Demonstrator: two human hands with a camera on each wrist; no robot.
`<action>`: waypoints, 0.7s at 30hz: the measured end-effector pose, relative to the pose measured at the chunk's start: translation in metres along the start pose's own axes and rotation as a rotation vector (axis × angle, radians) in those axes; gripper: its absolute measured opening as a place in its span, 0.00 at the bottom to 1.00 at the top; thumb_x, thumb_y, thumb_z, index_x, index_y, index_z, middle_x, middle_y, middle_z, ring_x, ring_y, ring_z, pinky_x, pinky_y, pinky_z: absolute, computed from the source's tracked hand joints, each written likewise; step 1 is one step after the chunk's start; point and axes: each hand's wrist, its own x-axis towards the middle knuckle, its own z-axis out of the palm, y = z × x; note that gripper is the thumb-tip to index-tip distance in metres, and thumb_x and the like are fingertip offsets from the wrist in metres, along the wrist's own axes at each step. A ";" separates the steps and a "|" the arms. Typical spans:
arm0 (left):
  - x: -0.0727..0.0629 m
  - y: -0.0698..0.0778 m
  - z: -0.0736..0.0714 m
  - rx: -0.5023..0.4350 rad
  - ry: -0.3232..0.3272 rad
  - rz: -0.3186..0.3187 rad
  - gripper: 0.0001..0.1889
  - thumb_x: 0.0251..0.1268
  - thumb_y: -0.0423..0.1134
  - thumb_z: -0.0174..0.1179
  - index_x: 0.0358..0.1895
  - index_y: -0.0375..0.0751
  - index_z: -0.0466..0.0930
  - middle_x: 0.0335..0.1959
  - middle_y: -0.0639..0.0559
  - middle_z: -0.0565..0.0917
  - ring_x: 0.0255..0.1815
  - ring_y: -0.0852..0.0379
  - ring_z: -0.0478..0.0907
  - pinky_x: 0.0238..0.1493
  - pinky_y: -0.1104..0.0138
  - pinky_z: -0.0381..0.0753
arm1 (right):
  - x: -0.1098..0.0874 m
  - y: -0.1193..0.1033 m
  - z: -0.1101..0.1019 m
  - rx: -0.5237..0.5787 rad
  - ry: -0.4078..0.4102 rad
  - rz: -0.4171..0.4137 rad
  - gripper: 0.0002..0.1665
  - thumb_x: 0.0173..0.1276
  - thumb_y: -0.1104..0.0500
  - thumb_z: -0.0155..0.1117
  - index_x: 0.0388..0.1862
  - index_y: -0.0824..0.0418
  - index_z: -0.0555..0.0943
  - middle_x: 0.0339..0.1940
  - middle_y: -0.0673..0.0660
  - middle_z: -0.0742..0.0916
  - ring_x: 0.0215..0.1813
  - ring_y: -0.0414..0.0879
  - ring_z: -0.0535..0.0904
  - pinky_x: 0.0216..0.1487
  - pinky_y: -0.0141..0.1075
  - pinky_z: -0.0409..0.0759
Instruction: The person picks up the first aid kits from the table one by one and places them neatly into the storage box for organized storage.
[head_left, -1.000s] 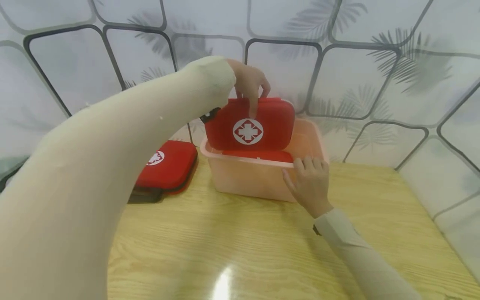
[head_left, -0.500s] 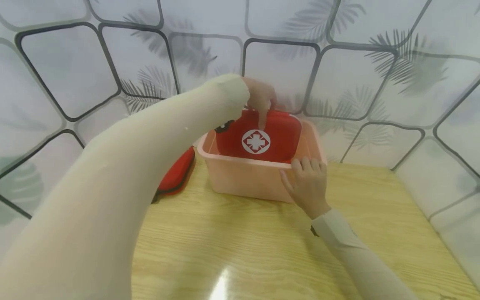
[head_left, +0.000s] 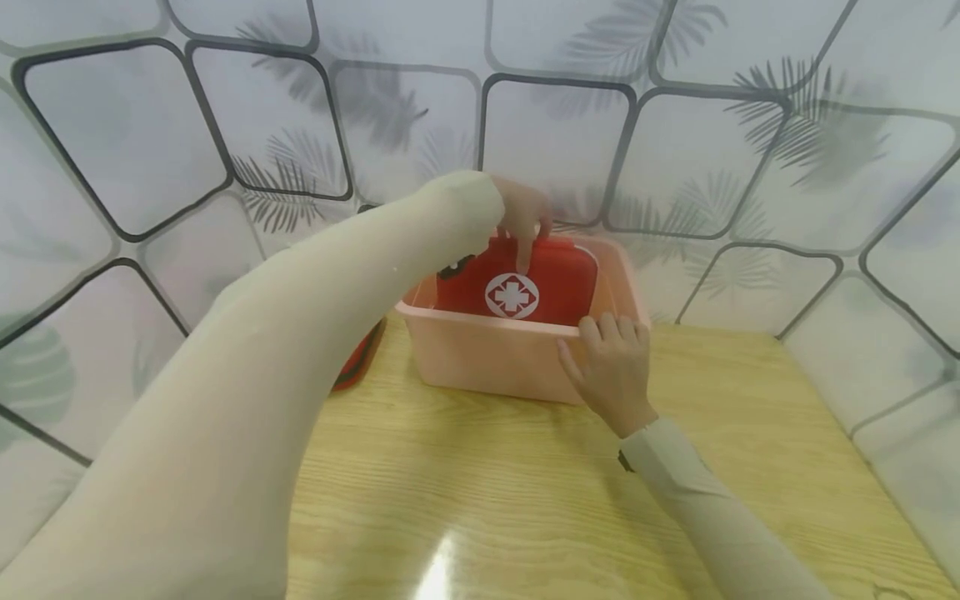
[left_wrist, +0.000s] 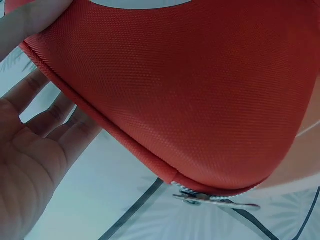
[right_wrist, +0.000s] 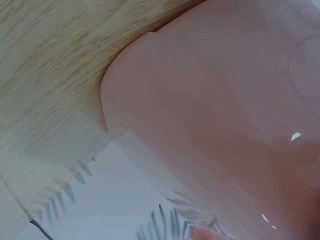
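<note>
A red first aid case (head_left: 566,287) with a white cross emblem stands on edge, partly down inside the pink plastic bin (head_left: 487,354). At its top edge my left hand (head_left: 527,212) pinches it. In the left wrist view the thumb lies on the red fabric (left_wrist: 175,100) and the other fingers are behind; a zipper pull (left_wrist: 215,201) hangs at one corner. My right hand (head_left: 611,367) holds the bin's front rim near its right corner. The right wrist view is mostly the bin wall (right_wrist: 190,100). The bin's front wall hides the case's bottom.
Another red case (head_left: 358,362) lies on the wooden table (head_left: 450,467) left of the bin, largely hidden by the left sleeve (head_left: 322,292). A patterned wall covering (head_left: 555,150) rises just behind the bin and along the right side.
My left hand has lowered the first aid case into the bin, slightly rightward. The red thing under it in the bin is now out of sight. My right hand stays on the rim.
</note>
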 end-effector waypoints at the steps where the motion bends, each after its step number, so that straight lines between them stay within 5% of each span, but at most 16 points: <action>1: 0.002 0.000 0.001 0.020 0.002 0.009 0.33 0.50 0.45 0.69 0.62 0.50 0.67 0.59 0.51 0.72 0.57 0.52 0.72 0.56 0.61 0.75 | 0.000 0.000 0.000 0.002 -0.003 0.001 0.23 0.64 0.44 0.48 0.28 0.64 0.72 0.25 0.63 0.77 0.30 0.59 0.71 0.37 0.50 0.67; 10: 0.013 -0.006 -0.012 0.011 0.281 0.137 0.33 0.53 0.37 0.67 0.64 0.55 0.67 0.69 0.52 0.66 0.68 0.52 0.62 0.64 0.59 0.69 | 0.001 0.000 0.000 0.006 -0.004 0.000 0.25 0.66 0.43 0.46 0.29 0.64 0.72 0.26 0.63 0.77 0.31 0.59 0.71 0.37 0.50 0.67; 13: 0.007 -0.007 -0.013 0.024 0.292 0.140 0.34 0.53 0.39 0.67 0.65 0.57 0.66 0.70 0.52 0.65 0.69 0.51 0.61 0.65 0.58 0.68 | 0.002 0.000 -0.001 0.000 -0.007 0.002 0.25 0.65 0.43 0.47 0.29 0.65 0.72 0.26 0.63 0.77 0.31 0.60 0.72 0.38 0.50 0.67; 21: -0.003 -0.016 0.004 0.007 0.194 0.096 0.40 0.55 0.45 0.66 0.71 0.56 0.57 0.73 0.51 0.60 0.71 0.50 0.60 0.68 0.56 0.64 | 0.001 0.000 -0.003 0.000 -0.029 0.003 0.24 0.65 0.43 0.47 0.29 0.64 0.72 0.26 0.63 0.78 0.32 0.60 0.72 0.37 0.50 0.67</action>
